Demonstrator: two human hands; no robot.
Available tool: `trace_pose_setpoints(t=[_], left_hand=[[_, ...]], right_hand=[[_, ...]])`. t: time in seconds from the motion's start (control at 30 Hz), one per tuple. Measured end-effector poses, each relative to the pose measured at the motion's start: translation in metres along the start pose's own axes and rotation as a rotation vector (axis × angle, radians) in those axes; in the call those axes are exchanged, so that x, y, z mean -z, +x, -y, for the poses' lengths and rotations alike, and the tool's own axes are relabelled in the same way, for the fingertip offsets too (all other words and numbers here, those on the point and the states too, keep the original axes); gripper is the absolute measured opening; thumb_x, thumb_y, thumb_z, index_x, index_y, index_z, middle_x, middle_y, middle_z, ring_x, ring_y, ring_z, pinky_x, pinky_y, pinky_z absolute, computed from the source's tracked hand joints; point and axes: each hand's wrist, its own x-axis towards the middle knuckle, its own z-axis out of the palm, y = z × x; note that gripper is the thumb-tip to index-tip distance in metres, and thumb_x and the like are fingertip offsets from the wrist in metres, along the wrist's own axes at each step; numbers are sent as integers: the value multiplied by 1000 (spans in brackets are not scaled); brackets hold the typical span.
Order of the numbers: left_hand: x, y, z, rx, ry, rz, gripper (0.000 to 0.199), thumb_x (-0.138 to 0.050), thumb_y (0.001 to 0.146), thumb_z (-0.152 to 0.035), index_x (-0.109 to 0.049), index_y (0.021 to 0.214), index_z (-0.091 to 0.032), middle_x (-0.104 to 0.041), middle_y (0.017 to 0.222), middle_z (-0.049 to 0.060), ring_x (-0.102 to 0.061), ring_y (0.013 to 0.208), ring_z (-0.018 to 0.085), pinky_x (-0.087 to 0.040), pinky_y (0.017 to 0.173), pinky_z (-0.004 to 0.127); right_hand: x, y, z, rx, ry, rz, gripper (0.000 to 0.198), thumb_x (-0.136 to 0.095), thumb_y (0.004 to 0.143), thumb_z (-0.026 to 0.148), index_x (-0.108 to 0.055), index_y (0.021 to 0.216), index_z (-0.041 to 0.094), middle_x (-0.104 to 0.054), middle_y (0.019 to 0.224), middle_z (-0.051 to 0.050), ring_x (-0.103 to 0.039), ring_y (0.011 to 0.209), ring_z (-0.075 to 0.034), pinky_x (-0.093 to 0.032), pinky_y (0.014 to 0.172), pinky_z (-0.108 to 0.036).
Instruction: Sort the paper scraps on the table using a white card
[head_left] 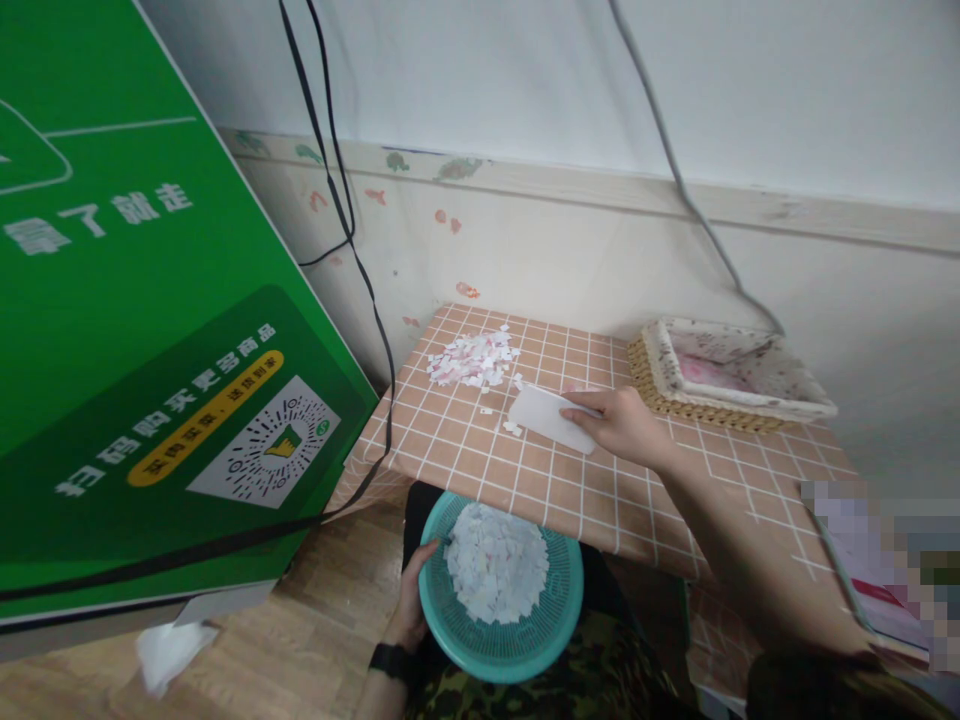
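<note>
My left hand (414, 592) grips the left rim of a round teal plastic basket (553, 632), which rests on my lap below the table's front edge. A heap of small white paper pieces (497, 563) fills its middle. Over the table, my right hand (616, 424) pinches a flat white card (547, 415) by its right end. The card lies low over the checked tablecloth (480, 460), with a few loose paper bits near its left edge. Beyond them is a pile of small white and pinkish paper pieces (474, 358).
A wicker basket with a floral lining (750, 410) stands at the table's back right. On the left rises a large green sign panel (150, 300), with a black cable (381, 330) hanging before it. A white plastic bag (169, 655) lies on the wooden floor.
</note>
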Motion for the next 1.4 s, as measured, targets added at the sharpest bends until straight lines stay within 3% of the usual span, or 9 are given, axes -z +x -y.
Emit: trace_pose_setpoints(t=[0.23, 0.47, 0.7, 0.87, 1.1, 1.4], left_hand=[[-4, -2, -1, -29, 17, -21, 22, -68, 71, -28, -71, 82, -10, -74, 69, 8, -67, 64, 24, -51, 71, 37], [-4, -2, -2, 32, 5, -7, 28, -68, 70, -30, -71, 88, -8, -76, 75, 11, -69, 69, 29, -50, 76, 43], [-2, -3, -1, 3, -5, 50, 26, -66, 74, -30, -71, 88, -9, -76, 75, 10, -69, 66, 26, -52, 75, 40], [-1, -3, -1, -5, 1, 36, 27, -66, 73, -30, -71, 88, -8, -76, 77, 11, -69, 71, 27, -51, 77, 40], [-2, -3, 0, 8, 1, 21, 28, -67, 72, -31, -70, 89, -8, -75, 73, 10, -69, 68, 28, -51, 77, 43], [0, 0, 0, -23, 3, 9, 26, -67, 71, -29, -71, 87, -9, -75, 72, 9, -69, 66, 26, -51, 75, 40]], right_hand=[[9, 2, 2, 69, -15, 120, 24, -49, 87, 30, -72, 85, 23, -68, 70, -2, -60, 61, -14, -39, 56, -26], [8, 13, -2, 43, 45, 61, 24, -50, 86, 27, -72, 93, 21, -71, 78, -2, -62, 64, -14, -41, 58, -25], [11, 22, -7, 75, 31, 140, 24, -52, 85, 28, -73, 95, 24, -72, 79, -1, -63, 66, -15, -43, 61, -26], [13, 28, -7, 60, 47, 93, 27, -52, 84, 27, -72, 102, 24, -73, 84, -2, -64, 69, -14, -44, 62, -26], [17, 43, -6, 97, 90, 227, 23, -54, 83, 26, -73, 95, 21, -72, 84, -2, -64, 71, -14, -44, 63, -25], [22, 44, -11, 99, 137, 254, 23, -57, 81, 25, -73, 97, 20, -73, 88, -2, -65, 74, -15, -45, 66, -24]])
